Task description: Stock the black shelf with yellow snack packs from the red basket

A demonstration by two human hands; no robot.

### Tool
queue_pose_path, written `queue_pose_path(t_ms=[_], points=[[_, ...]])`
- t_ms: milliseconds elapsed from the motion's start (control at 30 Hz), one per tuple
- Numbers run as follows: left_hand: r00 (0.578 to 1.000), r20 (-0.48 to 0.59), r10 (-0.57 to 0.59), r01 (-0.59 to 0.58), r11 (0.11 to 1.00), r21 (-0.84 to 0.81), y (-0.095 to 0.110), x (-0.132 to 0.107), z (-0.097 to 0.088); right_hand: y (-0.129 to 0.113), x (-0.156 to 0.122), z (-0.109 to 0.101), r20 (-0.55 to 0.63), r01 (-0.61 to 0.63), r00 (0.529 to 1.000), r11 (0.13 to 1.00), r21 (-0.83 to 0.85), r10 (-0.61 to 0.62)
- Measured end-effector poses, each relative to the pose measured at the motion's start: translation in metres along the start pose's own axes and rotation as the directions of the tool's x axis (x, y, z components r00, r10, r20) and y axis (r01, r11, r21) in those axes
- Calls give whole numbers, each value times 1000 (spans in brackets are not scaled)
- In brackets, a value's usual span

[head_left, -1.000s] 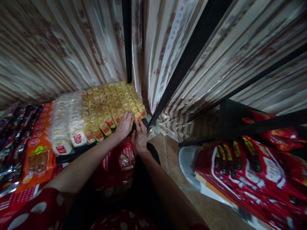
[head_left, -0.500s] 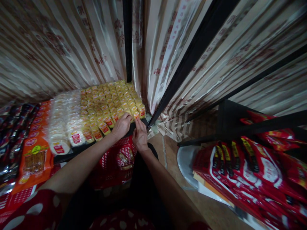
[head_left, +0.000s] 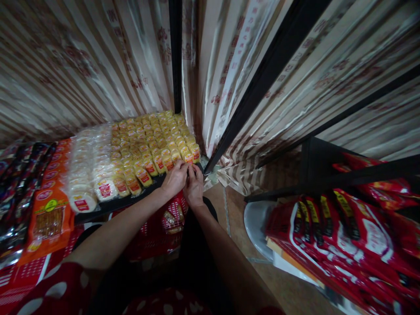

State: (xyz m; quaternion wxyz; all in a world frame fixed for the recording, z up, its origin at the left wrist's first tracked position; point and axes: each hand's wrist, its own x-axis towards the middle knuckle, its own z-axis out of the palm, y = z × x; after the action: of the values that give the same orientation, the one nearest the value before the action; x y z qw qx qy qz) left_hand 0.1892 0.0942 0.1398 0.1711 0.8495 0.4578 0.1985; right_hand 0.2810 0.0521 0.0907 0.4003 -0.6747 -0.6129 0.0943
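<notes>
Rows of small yellow snack packets [head_left: 144,140] with red labels stand tightly packed on a dark low shelf [head_left: 127,197]. At the front right of these rows, my left hand [head_left: 175,178] is closed, its fingertips against the lower front of the packets. Right beside it, my right hand [head_left: 193,188] is closed too, and the fingertips of both hands meet. What lies between the fingers, if anything, is hidden. Below my hands, a red plastic basket [head_left: 154,243] holds a few small wrapped pieces [head_left: 169,218].
White wrapped packets [head_left: 82,170], an orange snack bag [head_left: 49,214] and dark shiny packs [head_left: 19,188] continue leftward. Black shelf posts [head_left: 259,83] stand before patterned curtains [head_left: 138,57]. To the right, red bags [head_left: 348,236] fill a crate by a grey round stool [head_left: 254,223].
My left hand has shifted right and slightly down, so its fingertips now meet those of my right hand. The right hand has moved slightly, with its fingers more curled.
</notes>
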Motion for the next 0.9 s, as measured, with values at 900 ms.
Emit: queue_pose_path(t_ms=[900], points=[[992,-107,-71,44,971,-236,-13,-62,15,-22,-65,8,-20,-122,990,923,364,139]])
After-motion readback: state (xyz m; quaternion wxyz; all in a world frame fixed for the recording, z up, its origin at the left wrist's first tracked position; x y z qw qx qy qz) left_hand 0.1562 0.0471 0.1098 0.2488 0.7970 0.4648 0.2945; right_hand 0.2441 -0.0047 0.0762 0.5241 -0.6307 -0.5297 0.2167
